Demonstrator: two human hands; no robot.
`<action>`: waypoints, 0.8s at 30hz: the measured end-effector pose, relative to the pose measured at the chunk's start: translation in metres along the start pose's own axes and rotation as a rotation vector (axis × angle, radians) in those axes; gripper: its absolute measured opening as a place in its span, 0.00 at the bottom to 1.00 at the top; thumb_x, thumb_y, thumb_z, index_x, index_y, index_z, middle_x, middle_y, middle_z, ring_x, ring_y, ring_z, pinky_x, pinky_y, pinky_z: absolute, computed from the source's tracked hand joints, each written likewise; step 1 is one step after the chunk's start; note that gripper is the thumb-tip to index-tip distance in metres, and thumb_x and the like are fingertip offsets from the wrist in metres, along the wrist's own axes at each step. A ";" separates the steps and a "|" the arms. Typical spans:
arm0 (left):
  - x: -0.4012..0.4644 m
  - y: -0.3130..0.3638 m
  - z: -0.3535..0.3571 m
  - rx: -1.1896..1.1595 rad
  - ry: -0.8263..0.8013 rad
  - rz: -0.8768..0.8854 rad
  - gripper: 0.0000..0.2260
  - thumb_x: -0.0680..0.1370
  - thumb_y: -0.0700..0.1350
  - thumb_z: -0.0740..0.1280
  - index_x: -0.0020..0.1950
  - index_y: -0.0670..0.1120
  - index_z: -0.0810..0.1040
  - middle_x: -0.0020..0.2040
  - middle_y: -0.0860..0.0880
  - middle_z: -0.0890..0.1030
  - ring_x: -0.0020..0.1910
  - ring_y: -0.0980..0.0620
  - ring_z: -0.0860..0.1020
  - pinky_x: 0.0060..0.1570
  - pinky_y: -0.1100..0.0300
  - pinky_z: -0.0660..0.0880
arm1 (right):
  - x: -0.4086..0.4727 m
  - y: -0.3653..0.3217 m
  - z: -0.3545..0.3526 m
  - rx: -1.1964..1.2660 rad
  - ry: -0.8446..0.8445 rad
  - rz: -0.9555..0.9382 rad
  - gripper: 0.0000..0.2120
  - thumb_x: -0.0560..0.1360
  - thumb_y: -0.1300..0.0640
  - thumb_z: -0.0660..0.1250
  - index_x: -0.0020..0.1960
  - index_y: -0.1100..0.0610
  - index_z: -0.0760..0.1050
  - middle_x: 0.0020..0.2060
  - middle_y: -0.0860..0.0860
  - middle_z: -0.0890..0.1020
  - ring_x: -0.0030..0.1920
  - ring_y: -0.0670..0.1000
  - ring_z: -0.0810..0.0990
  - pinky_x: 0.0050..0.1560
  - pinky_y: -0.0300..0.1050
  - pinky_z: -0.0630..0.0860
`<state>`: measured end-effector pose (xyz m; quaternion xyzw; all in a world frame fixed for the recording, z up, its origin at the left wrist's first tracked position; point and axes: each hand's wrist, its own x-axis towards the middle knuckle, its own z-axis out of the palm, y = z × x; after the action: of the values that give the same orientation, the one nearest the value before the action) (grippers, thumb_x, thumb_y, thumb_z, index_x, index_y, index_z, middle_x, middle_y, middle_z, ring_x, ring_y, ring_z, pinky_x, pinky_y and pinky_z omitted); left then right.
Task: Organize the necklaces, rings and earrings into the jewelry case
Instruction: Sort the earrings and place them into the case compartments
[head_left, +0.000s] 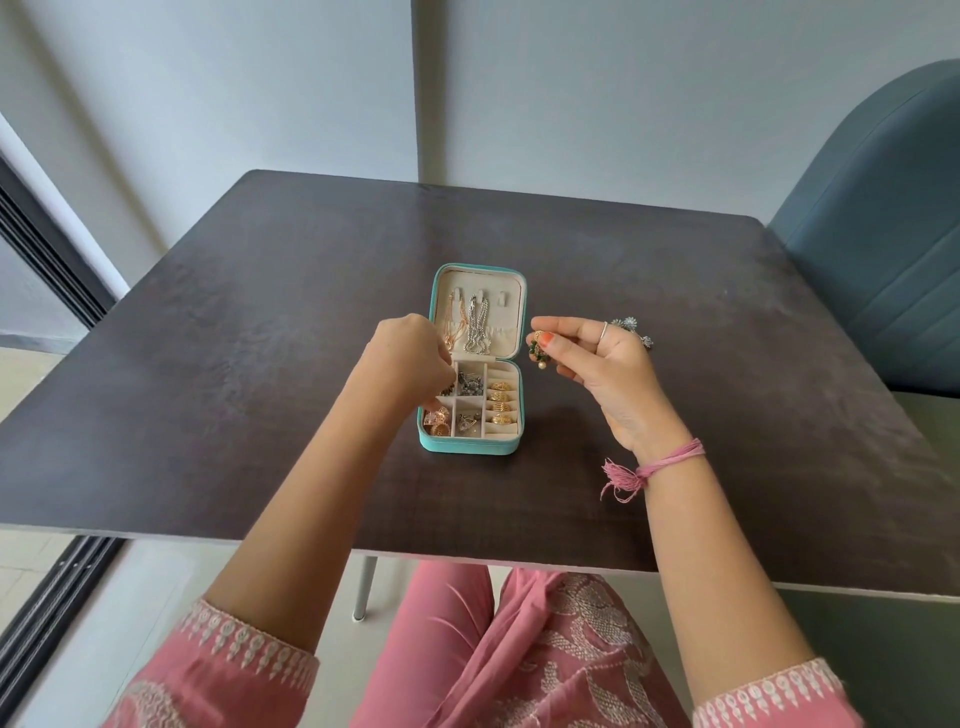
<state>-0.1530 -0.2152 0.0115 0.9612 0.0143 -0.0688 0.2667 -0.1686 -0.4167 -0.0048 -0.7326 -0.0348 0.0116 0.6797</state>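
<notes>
Earrings going into the open jewelry case, one hand in the tray, the other holding a drop earring.

The jewelry case (470, 447) lies open mid-table (260, 322), necklaces (465, 325) hung in its lid, gold rings (502, 402) in the right-hand slots. The left hand (408, 358) reaches into the upper-left compartment, fingers curled down; whether it grips anything there I cannot tell. The right hand (597, 358) pinches a green-beaded earring (536, 349) just beside the lid's right edge. More silver earrings (631, 327) lie on the table behind that hand. The likely risks: the dangling beads could snag the lid's edge or the chains on the way in, or a loose pinch could drop the earring onto the table.
</notes>
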 end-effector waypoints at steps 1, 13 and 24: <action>0.001 -0.001 0.000 -0.002 0.015 -0.006 0.07 0.74 0.38 0.66 0.45 0.43 0.84 0.42 0.47 0.84 0.35 0.49 0.83 0.41 0.55 0.82 | 0.000 0.000 -0.001 0.004 0.001 -0.001 0.07 0.76 0.58 0.68 0.50 0.48 0.82 0.48 0.50 0.86 0.50 0.47 0.80 0.52 0.42 0.73; 0.012 -0.012 -0.005 -0.027 -0.043 -0.012 0.06 0.74 0.44 0.72 0.50 0.47 0.84 0.41 0.52 0.81 0.32 0.58 0.72 0.32 0.65 0.71 | -0.003 -0.002 -0.003 0.006 0.011 0.009 0.08 0.76 0.59 0.68 0.52 0.50 0.81 0.48 0.51 0.85 0.48 0.44 0.80 0.51 0.39 0.74; 0.018 -0.023 0.002 -0.178 -0.018 -0.067 0.03 0.71 0.46 0.75 0.42 0.50 0.83 0.37 0.55 0.80 0.34 0.58 0.75 0.30 0.64 0.71 | -0.001 -0.001 0.000 0.005 -0.024 -0.006 0.08 0.76 0.60 0.69 0.53 0.54 0.82 0.47 0.49 0.85 0.46 0.40 0.80 0.45 0.30 0.73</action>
<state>-0.1373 -0.1969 -0.0039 0.9321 0.0501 -0.0846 0.3485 -0.1698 -0.4167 -0.0043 -0.7307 -0.0450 0.0184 0.6810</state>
